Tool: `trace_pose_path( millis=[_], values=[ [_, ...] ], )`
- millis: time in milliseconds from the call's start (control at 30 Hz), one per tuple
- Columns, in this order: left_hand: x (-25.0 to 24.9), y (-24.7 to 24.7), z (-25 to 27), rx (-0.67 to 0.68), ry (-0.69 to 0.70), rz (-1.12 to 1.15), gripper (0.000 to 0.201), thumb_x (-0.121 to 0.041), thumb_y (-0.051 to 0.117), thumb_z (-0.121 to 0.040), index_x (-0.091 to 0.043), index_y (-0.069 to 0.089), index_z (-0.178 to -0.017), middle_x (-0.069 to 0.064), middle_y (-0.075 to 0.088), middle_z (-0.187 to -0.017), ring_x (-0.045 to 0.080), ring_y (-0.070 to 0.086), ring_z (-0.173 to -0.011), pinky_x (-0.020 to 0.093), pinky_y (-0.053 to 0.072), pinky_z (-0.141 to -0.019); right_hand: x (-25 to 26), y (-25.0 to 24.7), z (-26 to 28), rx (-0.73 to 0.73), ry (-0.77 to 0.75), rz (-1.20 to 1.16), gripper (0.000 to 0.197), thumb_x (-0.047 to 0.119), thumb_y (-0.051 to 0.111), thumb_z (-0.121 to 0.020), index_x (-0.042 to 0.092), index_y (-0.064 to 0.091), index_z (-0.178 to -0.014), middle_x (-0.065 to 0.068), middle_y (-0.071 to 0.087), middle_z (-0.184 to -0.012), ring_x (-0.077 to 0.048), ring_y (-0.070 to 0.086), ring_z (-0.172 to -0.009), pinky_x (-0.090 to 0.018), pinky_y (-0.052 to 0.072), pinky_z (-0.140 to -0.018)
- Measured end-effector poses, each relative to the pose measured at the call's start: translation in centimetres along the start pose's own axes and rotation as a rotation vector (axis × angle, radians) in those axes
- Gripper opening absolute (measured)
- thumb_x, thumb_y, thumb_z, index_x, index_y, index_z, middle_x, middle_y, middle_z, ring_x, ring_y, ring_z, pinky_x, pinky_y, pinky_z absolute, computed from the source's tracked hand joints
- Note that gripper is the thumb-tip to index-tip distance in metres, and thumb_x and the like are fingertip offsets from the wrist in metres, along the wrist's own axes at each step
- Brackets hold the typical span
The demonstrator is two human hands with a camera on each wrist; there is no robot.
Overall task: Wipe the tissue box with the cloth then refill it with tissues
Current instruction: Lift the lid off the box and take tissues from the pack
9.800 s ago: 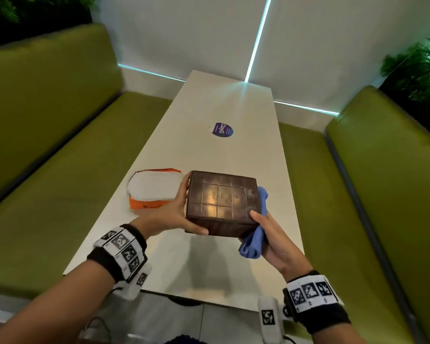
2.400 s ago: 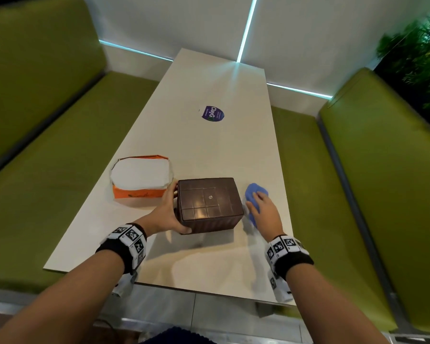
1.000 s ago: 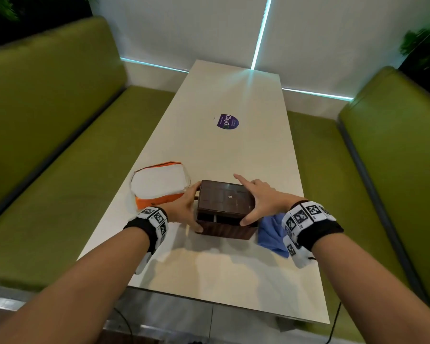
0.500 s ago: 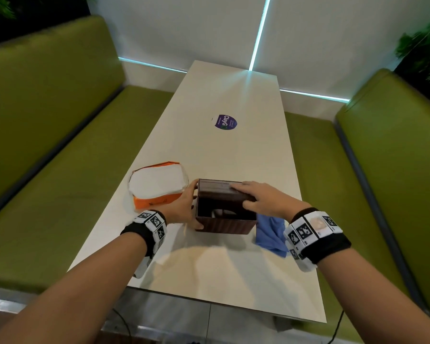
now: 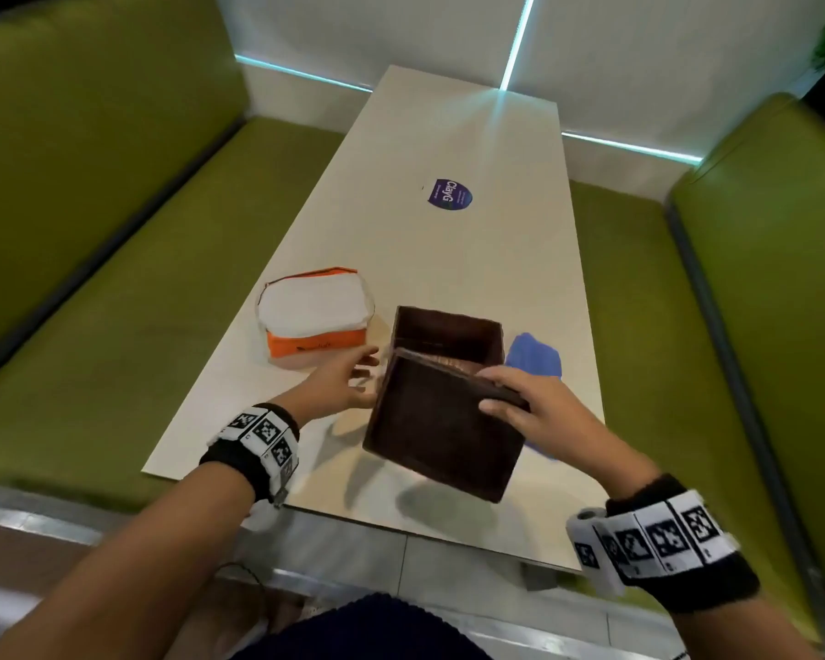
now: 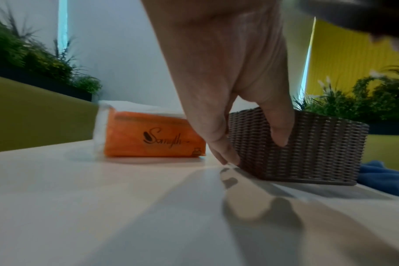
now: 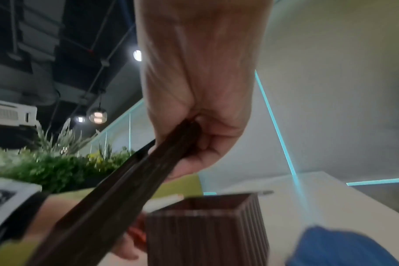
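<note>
The brown woven tissue box point(image 5: 448, 338) stands open on the table, its inside dark. My right hand point(image 5: 510, 402) pinches the box's flat brown lid point(image 5: 441, 433) by its far right corner and holds it tilted above the table, in front of the box. The right wrist view shows the lid point(image 7: 125, 189) edge-on, clamped between thumb and fingers over the box point(image 7: 205, 230). My left hand point(image 5: 353, 378) is at the box's left side, straight fingers point(image 6: 226, 154) touching its woven wall point(image 6: 307, 147). The blue cloth point(image 5: 534, 357) lies right of the box. The orange pack of white tissues point(image 5: 313, 321) sits left of it.
The long white table point(image 5: 448, 259) carries a purple sticker point(image 5: 450, 194) further back. Green padded benches point(image 5: 91, 326) run along both sides. The table's near edge is just below my wrists. Plants stand behind the benches point(image 6: 41, 63).
My right hand has lifted the lid off the box and drawn it toward me, tilted. The box now stands open. My left hand has eased its hold on the box's left side.
</note>
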State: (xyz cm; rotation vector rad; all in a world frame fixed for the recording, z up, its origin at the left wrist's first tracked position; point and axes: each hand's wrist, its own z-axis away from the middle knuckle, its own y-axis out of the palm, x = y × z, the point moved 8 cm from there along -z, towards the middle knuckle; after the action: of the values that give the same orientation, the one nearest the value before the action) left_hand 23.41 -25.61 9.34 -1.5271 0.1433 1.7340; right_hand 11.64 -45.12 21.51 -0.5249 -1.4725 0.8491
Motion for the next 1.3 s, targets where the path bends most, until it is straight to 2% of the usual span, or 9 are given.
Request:
trace_pose_path(
  millis=[200, 500, 633, 733, 900, 967, 1100, 1200, 1300],
  values=[
    [3.4, -1.7, 3.5, -0.066, -0.06, -0.039, 0.05, -0.016, 0.068, -0.089, -0.019, 0.051, -0.136, 0.0, 0.063, -0.122, 0.018, 0.063, -0.111, 0.022, 0.053, -0.084, -4.6, 7.4, 0.3, 0.168, 0.156, 0.019, 0.03, 0.022, 0.054, -0.097, 0.015, 0.063, -0.125, 0.003, 0.066, -0.124, -0.01, 0.058, -0.116, -0.013, 0.038, -0.094],
    [2.4, -5.3, 6.0, -0.137, -0.03, -0.042, 0.04, -0.013, 0.062, -0.094, -0.019, 0.054, -0.133, -0.002, 0.065, -0.118, 0.009, 0.063, -0.105, 0.014, 0.049, -0.084, -7.0, 9.2, -1.0, 0.035, 0.158, 0.312, 0.027, 0.032, 0.061, -0.092, 0.026, 0.071, -0.115, -0.005, 0.057, -0.097, -0.02, 0.053, -0.095, -0.025, 0.041, -0.077],
    [0.7, -7.9, 5.7, -0.261, 0.006, -0.113, 0.04, -0.013, 0.063, -0.093, -0.018, 0.056, -0.132, -0.006, 0.064, -0.118, 0.007, 0.06, -0.108, 0.027, 0.048, -0.098, -7.0, 9.2, -0.6, -0.087, 0.114, 0.338, 0.022, 0.025, 0.068, -0.087, 0.023, 0.075, -0.108, -0.005, 0.059, -0.09, -0.023, 0.055, -0.088, -0.025, 0.04, -0.071],
    [-1.6, -9.4, 4.4, -0.355, 0.077, -0.241, 0.042, -0.014, 0.064, -0.091, -0.015, 0.058, -0.132, -0.001, 0.059, -0.129, 0.013, 0.052, -0.121, 0.023, 0.039, -0.1, -7.0, 9.2, -0.6, -0.147, 0.096, 0.361, 0.02, 0.02, 0.071, -0.084, 0.022, 0.076, -0.103, -0.002, 0.06, -0.087, -0.022, 0.057, -0.085, -0.029, 0.047, -0.07],
    [-2.9, -9.0, 0.6, -0.286, 0.086, -0.541, 0.053, -0.029, 0.072, -0.085, -0.014, 0.056, -0.133, 0.01, 0.044, -0.145, 0.025, 0.034, -0.14, 0.036, 0.028, -0.115, -5.2, 8.3, -0.6, -0.187, 0.109, 0.401, 0.02, 0.024, 0.073, -0.082, 0.017, 0.075, -0.101, -0.001, 0.057, -0.087, -0.021, 0.056, -0.083, -0.028, 0.046, -0.068],
    [-2.5, -8.4, 0.1, -0.234, 0.047, -0.608, 0.054, -0.03, 0.071, -0.085, -0.011, 0.055, -0.132, 0.011, 0.038, -0.149, 0.026, 0.031, -0.141, 0.037, 0.027, -0.115, -3.3, 7.7, -0.8, -0.2, 0.084, 0.393, 0.024, 0.026, 0.071, -0.084, 0.018, 0.074, -0.106, 0.001, 0.056, -0.086, -0.017, 0.055, -0.081, -0.026, 0.046, -0.066],
    [-1.2, -7.8, 0.6, -0.258, 0.119, -0.67, 0.019, -0.017, 0.061, -0.088, -0.011, 0.067, -0.105, 0.008, 0.042, -0.146, 0.028, 0.04, -0.136, 0.041, 0.034, -0.112, 2.9, 6.7, -2.9, -0.21, -0.054, 0.274, 0.024, 0.028, 0.063, -0.091, 0.019, 0.071, -0.112, 0.005, 0.054, -0.089, -0.011, 0.054, -0.08, -0.022, 0.044, -0.069],
    [0.7, -8.2, 1.1, -0.269, 0.146, -0.664, 0.012, -0.014, 0.054, -0.092, -0.008, 0.065, -0.092, 0.009, 0.042, -0.147, 0.029, 0.037, -0.137, 0.047, 0.039, -0.107, 6.8, 6.8, -6.5, -0.204, -0.134, 0.186, 0.028, 0.029, 0.054, -0.094, 0.015, 0.071, -0.112, -0.004, 0.057, -0.089, -0.02, 0.059, -0.082, -0.034, 0.052, -0.072],
    [1.3, -8.4, 1.9, -0.234, 0.103, -0.627, 0.021, -0.012, 0.051, -0.095, -0.003, 0.063, -0.109, 0.011, 0.034, -0.153, 0.031, 0.028, -0.143, 0.05, 0.037, -0.11, 9.2, 8.0, -11.2, -0.123, -0.118, 0.159, 0.029, 0.024, 0.05, -0.098, 0.017, 0.066, -0.121, -0.007, 0.059, -0.099, -0.023, 0.058, -0.093, -0.034, 0.047, -0.083]
  ],
)
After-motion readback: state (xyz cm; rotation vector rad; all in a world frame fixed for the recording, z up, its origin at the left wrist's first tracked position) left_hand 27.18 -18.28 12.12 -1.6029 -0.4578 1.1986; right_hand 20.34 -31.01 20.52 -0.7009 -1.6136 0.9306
